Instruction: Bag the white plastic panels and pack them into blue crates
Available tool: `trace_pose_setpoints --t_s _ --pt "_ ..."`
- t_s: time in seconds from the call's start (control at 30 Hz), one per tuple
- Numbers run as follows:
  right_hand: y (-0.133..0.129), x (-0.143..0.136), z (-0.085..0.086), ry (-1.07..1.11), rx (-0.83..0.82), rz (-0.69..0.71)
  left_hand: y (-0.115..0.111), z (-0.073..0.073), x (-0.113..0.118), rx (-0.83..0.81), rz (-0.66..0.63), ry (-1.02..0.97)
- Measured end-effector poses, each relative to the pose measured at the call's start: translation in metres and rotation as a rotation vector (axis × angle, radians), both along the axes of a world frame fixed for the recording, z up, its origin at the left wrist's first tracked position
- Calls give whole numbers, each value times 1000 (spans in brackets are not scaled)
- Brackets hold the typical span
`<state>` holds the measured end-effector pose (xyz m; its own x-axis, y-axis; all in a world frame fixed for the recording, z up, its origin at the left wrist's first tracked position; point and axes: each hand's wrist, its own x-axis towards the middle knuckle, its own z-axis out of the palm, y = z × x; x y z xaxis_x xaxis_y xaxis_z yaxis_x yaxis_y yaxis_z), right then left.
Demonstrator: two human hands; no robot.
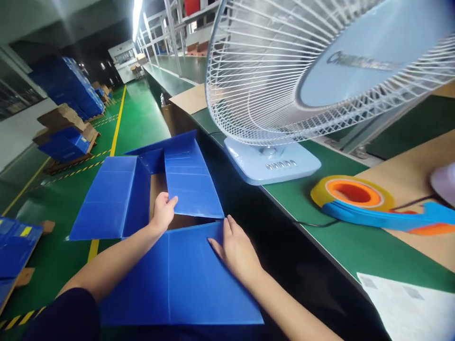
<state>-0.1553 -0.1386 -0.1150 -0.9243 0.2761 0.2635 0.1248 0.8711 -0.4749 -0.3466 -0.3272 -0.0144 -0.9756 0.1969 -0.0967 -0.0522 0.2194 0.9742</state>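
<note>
A blue corrugated box (138, 199) stands in front of me with its flaps spread and its inside partly visible. My left hand (164, 211) is closed on the free edge of the right-hand flap (194, 182), which slants inward over the opening. Its thumb lies at the flap's edge, and the other fingers are curled. At the box's near right corner, my right hand (240, 246) rests on the near flap (199, 279), fingers stretched out and thumb apart. That near flap folds outward toward me.
On the green bench (334, 246) at right stand a light-blue fan (273, 161), a tape dispenser (355, 203) with a yellow roll, and a printed sheet (408, 303). Stacked blue boxes (67, 144) sit on pallets at left, beside yellow floor lines.
</note>
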Motion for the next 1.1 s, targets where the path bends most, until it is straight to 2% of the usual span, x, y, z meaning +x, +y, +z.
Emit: trace_pose_setpoints --t_s 0.1,0.2,0.33,0.4,0.43,0.5,0.57,0.63,0.7,0.8,0.97,1.1 --pt "-5 -25 -12 -37 -56 -20 4 1 14 62 7 74" --pt "-7 -47 -17 -31 -128 -50 14 15 23 129 -64 93" --pt "4 -67 -12 37 -283 -106 22 42 18 201 -302 83" --pt "14 -71 -8 33 -406 -139 12 46 13 118 -492 166" --pt "19 -73 -6 21 -477 -171 3 43 10 4 -589 211" --pt "27 -75 -3 16 -617 -250 -21 30 4 -335 -764 216" --pt "32 -77 -1 49 -733 -318 -47 9 0 -667 -900 73" --pt "33 -80 -1 89 -825 -353 -70 -12 -3 -852 -969 -92" --pt "30 -83 -1 124 -906 -380 -85 -26 -4 -907 -964 -143" --pt "20 -87 -6 162 -1007 -425 -94 -35 -4 -929 -918 -100" --pt "0 -99 -13 237 -1255 -489 -96 -36 -5 -1072 -885 0" --pt "-12 -118 -6 349 -1396 -406 -106 -28 -8 -1143 -837 76"
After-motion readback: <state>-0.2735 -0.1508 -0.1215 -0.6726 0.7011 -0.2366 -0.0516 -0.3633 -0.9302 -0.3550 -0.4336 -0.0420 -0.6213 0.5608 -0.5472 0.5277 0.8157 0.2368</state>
